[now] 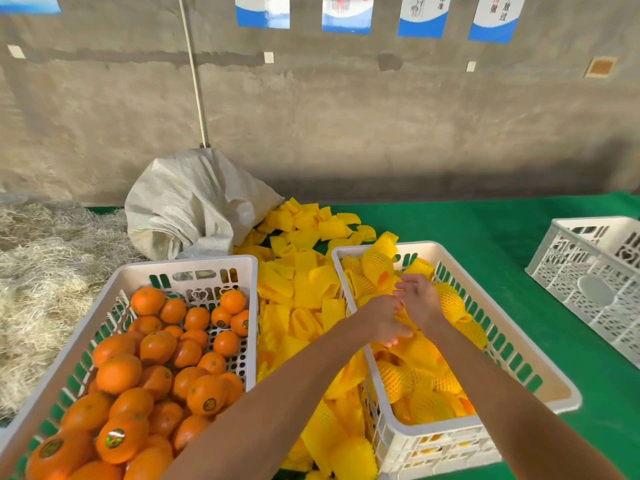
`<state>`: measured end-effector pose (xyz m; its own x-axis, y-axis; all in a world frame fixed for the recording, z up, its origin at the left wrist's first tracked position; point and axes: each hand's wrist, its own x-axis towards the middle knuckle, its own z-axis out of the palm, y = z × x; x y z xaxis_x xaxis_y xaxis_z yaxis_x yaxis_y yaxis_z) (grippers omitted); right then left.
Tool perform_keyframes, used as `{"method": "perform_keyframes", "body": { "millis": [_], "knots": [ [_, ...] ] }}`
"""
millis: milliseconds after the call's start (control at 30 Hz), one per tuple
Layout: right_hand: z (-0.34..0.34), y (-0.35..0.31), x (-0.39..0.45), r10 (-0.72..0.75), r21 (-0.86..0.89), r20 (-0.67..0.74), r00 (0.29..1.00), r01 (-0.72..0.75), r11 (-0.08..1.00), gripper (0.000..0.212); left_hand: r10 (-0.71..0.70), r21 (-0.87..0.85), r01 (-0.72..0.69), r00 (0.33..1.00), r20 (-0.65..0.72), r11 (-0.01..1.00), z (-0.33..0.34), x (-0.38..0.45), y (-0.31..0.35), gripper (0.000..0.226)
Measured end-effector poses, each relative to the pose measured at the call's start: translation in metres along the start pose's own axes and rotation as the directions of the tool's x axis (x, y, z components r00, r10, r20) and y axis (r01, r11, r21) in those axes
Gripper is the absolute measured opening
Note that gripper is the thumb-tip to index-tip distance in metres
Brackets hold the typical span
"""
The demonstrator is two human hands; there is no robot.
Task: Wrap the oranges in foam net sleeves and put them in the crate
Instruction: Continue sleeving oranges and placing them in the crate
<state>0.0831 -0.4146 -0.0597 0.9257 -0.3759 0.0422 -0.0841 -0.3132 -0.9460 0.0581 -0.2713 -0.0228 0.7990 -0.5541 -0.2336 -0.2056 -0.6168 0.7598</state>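
Yellow foam net sleeves [304,289], loose heap on the green tabletop [485,230], head view, twelve o'clock between the two crates.

Item: white crate [554,393] at three o'clock, holding wrapped oranges [398,379].
Item: source crate [117,275] at nine o'clock, bare oranges [119,374]; the foil stickers on them are too small for me to read.
Item: my left hand [384,322] and right hand [420,301], together over the white crate, fingers curled on a sleeved orange [405,318]; grip clamped, as far as I can judge.
Item: spare crate [595,271], two o'clock. Sack [194,202], eleven o'clock.

Risk: the sleeve may slip off on release if not pulled fully round.

Wall posters [495,15]: Chinese characters, partly cropped, not legible.
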Motion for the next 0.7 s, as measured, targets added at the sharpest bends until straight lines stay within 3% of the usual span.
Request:
{"method": "perform_keyframes", "body": {
  "millis": [167, 333, 433, 533, 700],
  "knots": [
    [0.002, 0.012, -0.003, 0.084, 0.154, -0.01, 0.996, -0.082, 0.985, 0.025, 0.014, 0.341, -0.063, 0.989, 0.146, 0.938, 0.034, -0.002, 0.0, 0.092],
    [-0.013, 0.017, -0.006, 0.137, 0.22, -0.031, 0.99, -0.127, 0.967, 0.027, 0.078, 0.381, -0.164, 0.97, 0.231, 0.91, 0.044, -0.001, 0.008, 0.072],
    [-0.022, 0.021, -0.011, 0.175, 0.246, -0.025, 0.984, -0.164, 0.955, 0.026, 0.004, 0.493, -0.171, 0.947, 0.321, 0.853, 0.047, -0.004, 0.009, 0.092],
    [-0.028, 0.02, -0.013, 0.211, 0.271, -0.013, 0.977, -0.2, 0.942, 0.025, 0.046, 0.565, -0.193, 0.964, 0.263, 0.803, 0.059, -0.008, 0.007, 0.101],
    [-0.032, 0.012, -0.013, 0.246, 0.268, 0.033, 0.969, -0.245, 0.932, 0.024, 0.203, 0.556, -0.228, 0.973, 0.107, 0.8, 0.064, -0.006, 0.001, 0.084]
  ]
}}
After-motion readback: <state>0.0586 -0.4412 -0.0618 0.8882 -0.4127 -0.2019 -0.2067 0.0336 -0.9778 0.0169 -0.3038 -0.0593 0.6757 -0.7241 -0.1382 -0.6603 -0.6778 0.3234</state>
